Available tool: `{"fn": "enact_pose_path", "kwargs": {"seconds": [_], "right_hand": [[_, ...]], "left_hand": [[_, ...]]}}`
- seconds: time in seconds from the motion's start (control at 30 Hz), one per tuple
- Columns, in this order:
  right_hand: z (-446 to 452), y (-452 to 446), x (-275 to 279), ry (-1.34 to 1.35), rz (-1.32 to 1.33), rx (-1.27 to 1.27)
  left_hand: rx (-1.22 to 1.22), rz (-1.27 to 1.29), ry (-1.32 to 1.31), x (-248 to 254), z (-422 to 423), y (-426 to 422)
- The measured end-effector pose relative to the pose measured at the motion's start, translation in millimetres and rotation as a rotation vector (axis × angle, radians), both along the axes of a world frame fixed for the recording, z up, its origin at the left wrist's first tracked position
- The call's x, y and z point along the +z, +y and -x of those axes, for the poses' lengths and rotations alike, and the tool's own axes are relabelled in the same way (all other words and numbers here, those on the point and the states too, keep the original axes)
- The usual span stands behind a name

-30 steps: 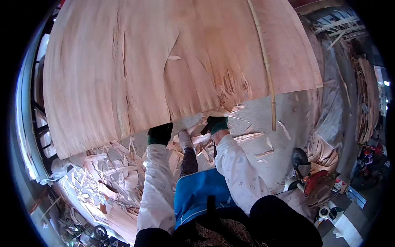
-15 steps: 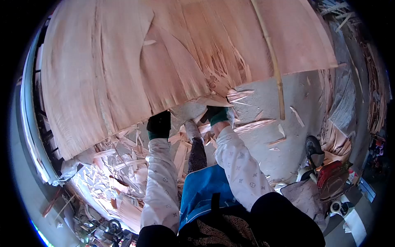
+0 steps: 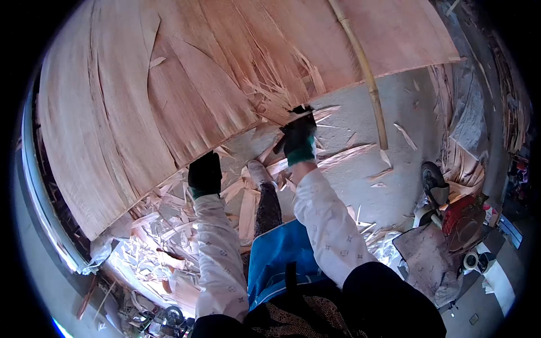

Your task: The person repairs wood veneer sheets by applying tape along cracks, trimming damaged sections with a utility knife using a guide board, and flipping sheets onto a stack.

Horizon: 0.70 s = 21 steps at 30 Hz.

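A broad wood veneer sheet (image 3: pixel 186 96) spans the upper view, with cracks along its grain and a splintered tear near the middle of its near edge. My left hand (image 3: pixel 205 174), in a dark glove with a green cuff, is at that near edge; its fingertips are hidden by the sheet. To the right, my right hand (image 3: pixel 300 135), gloved alike, is closed at the torn edge, with a thin splintered piece of veneer across its fingers. A bamboo pole (image 3: pixel 366 70) lies over the sheet on the right.
Broken veneer scraps (image 3: pixel 163 236) litter the floor below the sheet and to the left. My foot (image 3: pixel 259 173) stands among them. At right are a small wheeled vehicle (image 3: pixel 434 183) with a red part and stacked veneer (image 3: pixel 507 107). A pale rail (image 3: pixel 42 208) runs along the left.
My right hand has moved up from under the torn edge, and its fingers now show. My left hand and the sheet's left part have shifted slightly left in view as the camera turned.
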State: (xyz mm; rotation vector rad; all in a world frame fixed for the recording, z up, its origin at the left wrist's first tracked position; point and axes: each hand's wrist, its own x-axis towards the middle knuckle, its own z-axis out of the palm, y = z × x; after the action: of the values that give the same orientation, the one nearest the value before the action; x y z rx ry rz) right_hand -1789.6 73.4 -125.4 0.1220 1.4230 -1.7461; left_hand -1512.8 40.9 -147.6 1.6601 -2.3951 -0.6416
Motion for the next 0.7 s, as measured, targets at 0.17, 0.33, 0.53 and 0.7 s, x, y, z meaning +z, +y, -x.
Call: {"fn": "enact_pose_path", "kwargs": {"seconds": [0.17,0.33,0.53,0.7], "right_hand": [[9,-21,4,-0.293,-0.174,-0.085],[19,-23,-37,-0.189,0.075,-0.141],[12,-14,-34,-0.285,-0.033,-0.108],[16,-5,-40,-0.210,0.125,-0.010]], "left_hand": [[-0.204,0.243,-0.448,36,21,-8],[-0.123,-0.010,-0.563,49,37,-15],[-0.303,0.254,-0.451,-18,-10,-12],[-0.077,0.146,-0.046,-33,-19,5]]}}
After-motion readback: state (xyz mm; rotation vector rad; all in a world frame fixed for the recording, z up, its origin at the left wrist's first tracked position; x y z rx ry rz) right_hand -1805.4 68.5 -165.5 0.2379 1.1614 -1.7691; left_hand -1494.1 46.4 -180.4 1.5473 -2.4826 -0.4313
